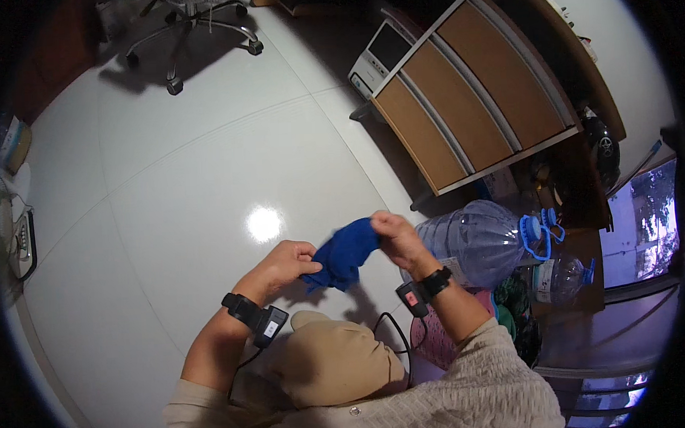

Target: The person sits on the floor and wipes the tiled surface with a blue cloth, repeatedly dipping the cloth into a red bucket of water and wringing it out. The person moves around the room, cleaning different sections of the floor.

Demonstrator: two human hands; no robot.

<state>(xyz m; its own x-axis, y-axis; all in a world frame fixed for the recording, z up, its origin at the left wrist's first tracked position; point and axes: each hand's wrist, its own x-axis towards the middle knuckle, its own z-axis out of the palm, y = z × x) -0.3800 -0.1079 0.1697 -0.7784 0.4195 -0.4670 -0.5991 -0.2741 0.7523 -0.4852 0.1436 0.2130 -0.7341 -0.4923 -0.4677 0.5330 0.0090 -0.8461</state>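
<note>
A piece of dark blue cloth (346,253) is stretched between my two hands, above the white floor and in front of my knees. My left hand (285,266) pinches its lower left edge between thumb and fingers. The upper right corner is gripped by my right hand (397,237). The cloth is bunched, with loose folds hanging at its lower edge. Each wrist wears a black strap with a small black box and a cable.
Large clear plastic water bottles (479,240) with blue caps stand at the right, close to my right hand. Beyond them is a wooden drawer cabinet (462,91) beside a computer tower (379,60). A wheeled chair base (186,38) stands at the top left.
</note>
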